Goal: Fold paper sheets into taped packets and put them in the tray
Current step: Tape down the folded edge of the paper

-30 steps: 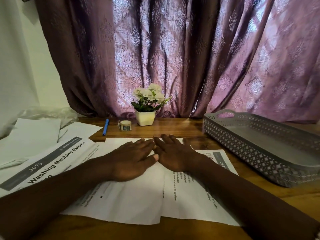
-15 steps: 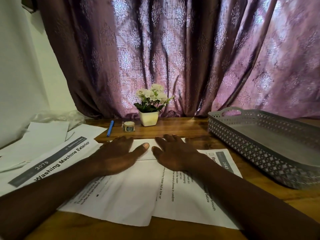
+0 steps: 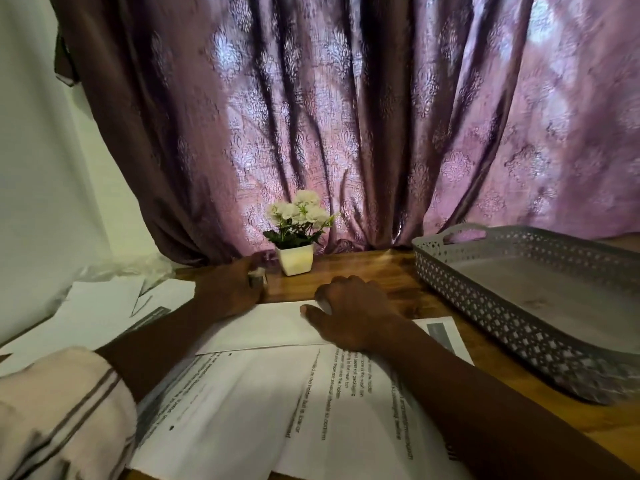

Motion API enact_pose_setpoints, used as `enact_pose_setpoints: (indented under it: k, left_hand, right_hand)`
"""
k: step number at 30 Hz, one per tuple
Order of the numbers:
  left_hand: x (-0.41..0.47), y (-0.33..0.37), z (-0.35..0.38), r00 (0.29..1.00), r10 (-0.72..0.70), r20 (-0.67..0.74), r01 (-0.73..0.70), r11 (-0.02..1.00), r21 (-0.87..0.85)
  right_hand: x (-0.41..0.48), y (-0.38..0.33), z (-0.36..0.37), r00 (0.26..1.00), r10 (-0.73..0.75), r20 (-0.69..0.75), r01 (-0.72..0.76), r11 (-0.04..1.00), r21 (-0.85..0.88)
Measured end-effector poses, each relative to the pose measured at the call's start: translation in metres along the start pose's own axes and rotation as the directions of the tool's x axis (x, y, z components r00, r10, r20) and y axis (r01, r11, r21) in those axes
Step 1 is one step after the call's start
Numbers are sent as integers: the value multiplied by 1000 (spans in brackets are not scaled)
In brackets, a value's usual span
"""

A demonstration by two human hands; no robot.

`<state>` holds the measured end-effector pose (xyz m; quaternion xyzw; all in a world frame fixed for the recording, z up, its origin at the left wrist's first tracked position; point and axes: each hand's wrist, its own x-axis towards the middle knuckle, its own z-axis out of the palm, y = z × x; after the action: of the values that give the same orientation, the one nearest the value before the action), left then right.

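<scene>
Head: left hand [image 3: 228, 289] seemingly grips tape [image 3: 257, 276].

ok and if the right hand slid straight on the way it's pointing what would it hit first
Probably the small white square flower pot: the right hand, resting on the folded white paper sheet, points forward and left across the wooden table toward it. Depth is hard to judge.

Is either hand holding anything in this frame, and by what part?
The left hand has its fingers round the tape roll, at its outer rim, beside the flower pot. The right hand only presses on the folded sheet.
</scene>
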<state>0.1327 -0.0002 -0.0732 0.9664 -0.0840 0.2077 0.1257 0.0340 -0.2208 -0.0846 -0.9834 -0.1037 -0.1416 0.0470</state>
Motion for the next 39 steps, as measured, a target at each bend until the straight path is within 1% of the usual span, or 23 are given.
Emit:
enact_pose_setpoints:
  k: [2, 4, 6, 7, 8, 9, 10, 12, 13, 14, 16, 19, 20, 23, 28, 29, 31, 32, 34, 36, 39]
  left_hand:
    - [4, -7, 11, 995, -27, -97, 24, 999, -33]
    - [6, -10, 17, 992, -32, -120, 28, 999, -40]
    - [4, -11, 17, 990, 2, -143, -7, 999, -36]
    - [0, -11, 13, 982, 37, -187, -47, 998, -49]
    - [-3, -9, 9, 960, 104, -262, -121, 991, -52]
    - [-8, -6, 3, 917, 203, -343, -224, 974, -23]
    - [-13, -3, -3, 853, 318, -413, -339, 941, 25]
    - [-25, 8, -9, 728, 504, -465, -533, 842, 79]
    - [-32, 13, -7, 715, 542, -442, -570, 818, 82]
    - [-36, 16, -4, 718, 558, -415, -585, 808, 74]
    - [-39, 19, 2, 728, 580, -366, -605, 794, 54]
    - [-42, 25, 1, 649, 653, -391, -703, 711, 21]
    - [-43, 27, -1, 638, 660, -396, -722, 691, -12]
    - [-43, 28, 1, 637, 672, -378, -740, 670, -56]
    - [-43, 28, 1, 624, 711, -326, -770, 631, -97]
    - [-44, 28, 0, 621, 717, -317, -774, 625, -103]
    - [-46, 28, -1, 608, 727, -318, -787, 604, -124]
    - [-48, 28, -1, 609, 722, -330, -789, 594, -157]
    - [-48, 30, -1, 625, 693, -359, -780, 576, -246]
    - [-46, 32, 1, 636, 669, -383, -770, 576, -272]
    - [-43, 32, 2, 658, 640, -397, -752, 585, -304]
  right_hand:
    - [0, 1, 0, 1000, -11, -21, 12, 999, 33]
    - [-1, 0, -1, 999, -19, -41, 22, 997, 68]
    - [0, 1, 1, 997, -16, -71, 25, 992, 122]
    - [1, 1, 2, 995, -3, -96, 20, 985, 172]
    - [0, 4, 3, 992, 26, -126, 6, 969, 246]
    - [1, 5, 5, 986, 64, -152, -10, 943, 333]
    - [3, 5, 5, 980, 99, -171, -19, 909, 416]
    - [5, 5, 4, 968, 159, -192, -24, 826, 563]
    - [6, 6, 6, 963, 176, -203, -9, 776, 631]
    - [7, 6, 6, 958, 185, -220, 17, 727, 687]
    - [9, 7, 6, 952, 188, -241, 57, 665, 745]
    - [6, 9, 7, 963, 130, -235, 82, 688, 721]
    - [5, 10, 8, 967, 119, -224, 83, 687, 722]
    - [3, 11, 10, 965, 139, -224, 82, 649, 757]
    - [4, 11, 12, 959, 151, -239, 86, 648, 757]
    - [4, 12, 12, 959, 146, -243, 89, 658, 747]
    - [1, 12, 10, 959, 121, -258, 97, 713, 695]
    - [-1, 11, 7, 957, 109, -269, 108, 726, 679]
    - [-4, 10, 3, 950, 93, -298, 127, 756, 642]
    - [-5, 9, 2, 940, 105, -324, 108, 810, 576]
    - [-3, 10, 3, 950, 108, -293, 66, 848, 526]
